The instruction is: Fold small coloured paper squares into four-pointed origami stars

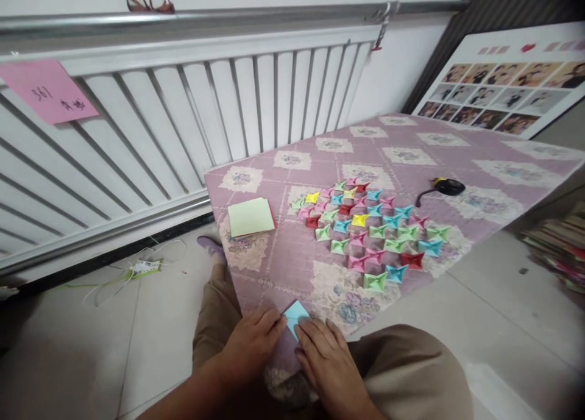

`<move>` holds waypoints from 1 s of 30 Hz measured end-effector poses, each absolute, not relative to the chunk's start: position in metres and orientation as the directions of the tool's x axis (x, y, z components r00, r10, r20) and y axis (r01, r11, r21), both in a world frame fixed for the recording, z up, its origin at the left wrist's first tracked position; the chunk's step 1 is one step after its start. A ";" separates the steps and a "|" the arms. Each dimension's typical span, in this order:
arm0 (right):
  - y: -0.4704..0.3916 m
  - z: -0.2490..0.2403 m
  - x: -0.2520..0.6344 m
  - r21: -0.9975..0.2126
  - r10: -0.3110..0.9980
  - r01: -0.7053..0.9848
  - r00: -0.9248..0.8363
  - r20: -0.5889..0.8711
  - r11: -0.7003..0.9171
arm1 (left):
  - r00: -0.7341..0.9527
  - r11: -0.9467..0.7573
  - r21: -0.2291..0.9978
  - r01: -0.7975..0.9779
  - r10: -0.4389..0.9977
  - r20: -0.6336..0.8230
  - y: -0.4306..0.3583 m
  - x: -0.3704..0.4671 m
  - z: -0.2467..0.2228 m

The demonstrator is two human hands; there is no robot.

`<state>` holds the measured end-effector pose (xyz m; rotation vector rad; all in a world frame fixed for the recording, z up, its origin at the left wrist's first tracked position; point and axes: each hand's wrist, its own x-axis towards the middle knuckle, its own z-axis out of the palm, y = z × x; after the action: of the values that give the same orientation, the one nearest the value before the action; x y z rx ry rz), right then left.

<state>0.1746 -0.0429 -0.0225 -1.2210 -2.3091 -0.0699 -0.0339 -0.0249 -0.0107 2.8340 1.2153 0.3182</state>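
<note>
A small folded piece of light blue paper (297,314) lies near the front edge of the patterned tablecloth (286,274). My left hand (256,342) touches its left edge, fingers pressed together and bent. Over its lower right side lies my right hand (329,359), fingers stretched out flat on the paper and cloth. Several folded paper shapes (359,220) in green, pink, blue, yellow and red stand in rows beyond my hands, to the right. A stack of square paper sheets (251,217), pale green on top, sits at the left of the table.
A black object with a cord (449,186) lies right of the paper shapes. Behind the table stand a white radiator (256,103) and a photo board (503,81). A power strip (145,268) with cables is on the floor at left.
</note>
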 end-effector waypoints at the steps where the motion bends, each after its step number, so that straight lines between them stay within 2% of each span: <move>1: -0.043 -0.023 0.174 -0.199 0.759 0.782 -0.456 0.465 0.591 | 0.669 -0.690 0.135 0.711 0.723 0.172 -0.025 -0.034 -0.011; 5: -0.042 -0.024 0.174 -0.251 0.782 0.775 -0.441 0.441 0.579 | 0.647 -0.671 0.196 0.715 0.741 0.180 -0.025 -0.034 -0.013; 9: -0.038 -0.018 0.176 -0.399 0.846 0.753 -0.404 0.348 0.523 | 0.591 -0.614 0.281 0.737 0.788 0.173 -0.019 -0.028 -0.009; 13: -0.027 -0.005 0.182 -0.521 0.877 0.714 -0.451 0.169 0.468 | 0.502 -0.472 0.410 0.781 0.864 0.038 -0.008 -0.018 0.003; 17: -0.013 0.004 0.186 -0.579 0.872 0.686 -0.480 0.095 0.440 | 0.419 -0.359 0.440 0.823 0.907 -0.043 -0.001 -0.011 0.010; 21: -0.002 0.001 0.186 -0.567 0.880 0.695 -0.459 0.123 0.442 | 0.396 -0.326 0.416 0.849 0.913 -0.093 0.003 -0.009 0.012; 30: 0.007 -0.003 0.182 -0.426 0.872 0.766 -0.468 0.144 0.481 | 0.408 -0.311 0.428 0.849 0.899 -0.157 0.015 -0.002 0.019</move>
<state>0.1823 0.0071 -0.0033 -1.3780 -2.3907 0.4328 -0.0025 0.0151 0.0189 2.2246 1.4907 0.1530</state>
